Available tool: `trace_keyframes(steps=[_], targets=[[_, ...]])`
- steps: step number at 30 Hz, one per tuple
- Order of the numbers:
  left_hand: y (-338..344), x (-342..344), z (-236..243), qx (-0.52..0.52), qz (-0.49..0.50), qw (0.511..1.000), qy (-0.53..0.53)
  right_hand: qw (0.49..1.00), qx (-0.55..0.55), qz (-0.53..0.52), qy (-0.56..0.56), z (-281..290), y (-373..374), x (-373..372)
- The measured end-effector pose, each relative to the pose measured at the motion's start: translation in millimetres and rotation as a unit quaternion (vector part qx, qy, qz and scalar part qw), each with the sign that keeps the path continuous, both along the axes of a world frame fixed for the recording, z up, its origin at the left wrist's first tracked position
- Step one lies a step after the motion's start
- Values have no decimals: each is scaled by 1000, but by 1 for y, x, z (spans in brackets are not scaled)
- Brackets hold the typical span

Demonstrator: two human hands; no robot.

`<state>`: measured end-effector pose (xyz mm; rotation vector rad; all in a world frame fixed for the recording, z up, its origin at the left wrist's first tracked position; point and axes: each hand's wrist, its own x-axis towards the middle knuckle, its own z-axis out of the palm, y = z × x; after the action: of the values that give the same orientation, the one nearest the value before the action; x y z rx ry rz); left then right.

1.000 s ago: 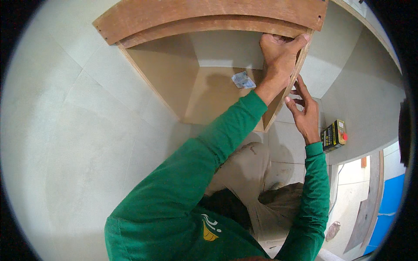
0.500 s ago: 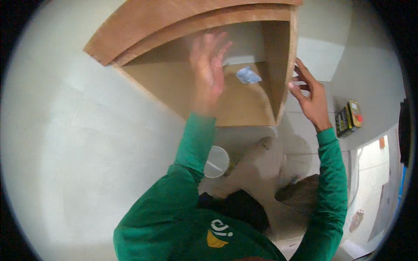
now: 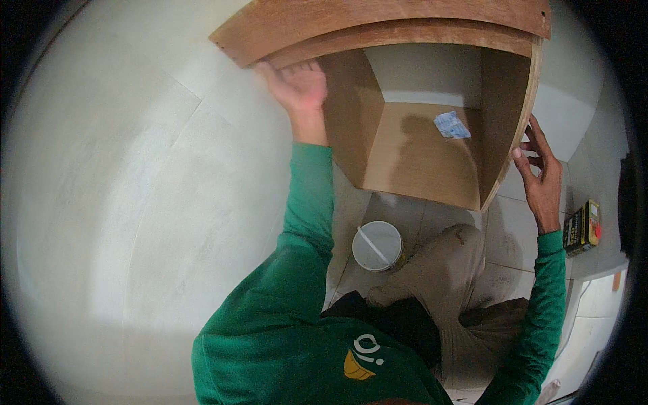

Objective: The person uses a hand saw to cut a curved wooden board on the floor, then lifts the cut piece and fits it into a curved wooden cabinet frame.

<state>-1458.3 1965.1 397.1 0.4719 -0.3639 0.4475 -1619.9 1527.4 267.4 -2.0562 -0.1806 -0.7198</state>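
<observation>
An open-fronted wooden cabinet (image 3: pixel 425 165) with a curved top rail (image 3: pixel 378 23) is in front of me. My left hand (image 3: pixel 300 86) is palm up beneath the rail's left end, its thumb and fingers up against the underside. The fingertips there are partly hidden. On the other side, my right hand (image 3: pixel 542 179) grips the cabinet's right panel (image 3: pixel 507 128), the thumb at its front edge and the fingers around the outside. A crumpled pale blue piece of paper or wrapper (image 3: pixel 451 125) lies on the cabinet floor inside.
Below the cabinet, a white bucket (image 3: pixel 377 246) with a pale stick across it stands on the tiled floor, beside my bent leg (image 3: pixel 439 263). A dark and yellow can with a red cap (image 3: pixel 582 229) stands at the right. Pale wall surface (image 3: pixel 148 202) fills the left.
My left hand has gone from in front of the opening to beneath the rail's left end. The cabinet sits further right in view and shows more of its left inner wall. My right hand keeps its grip.
</observation>
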Motion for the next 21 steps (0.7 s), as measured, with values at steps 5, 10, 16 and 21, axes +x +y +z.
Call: trace_keyframes(steps=[5, 10, 16, 21], targets=[[27, 15, -2, -13, 36, 999, 12, 1000, 0, 9, -23, -3, -1, 3], [69, 27, -10, 10, -94, 993, 68, 998, 23, -23, -50, 35, 6, 5], [58, 27, 0, -79, -29, 996, 27, 973, 87, -85, -195, 119, 28, 38], [38, 14, 20, -88, -25, 996, -3, 966, 132, -106, -196, 144, 33, 56]])
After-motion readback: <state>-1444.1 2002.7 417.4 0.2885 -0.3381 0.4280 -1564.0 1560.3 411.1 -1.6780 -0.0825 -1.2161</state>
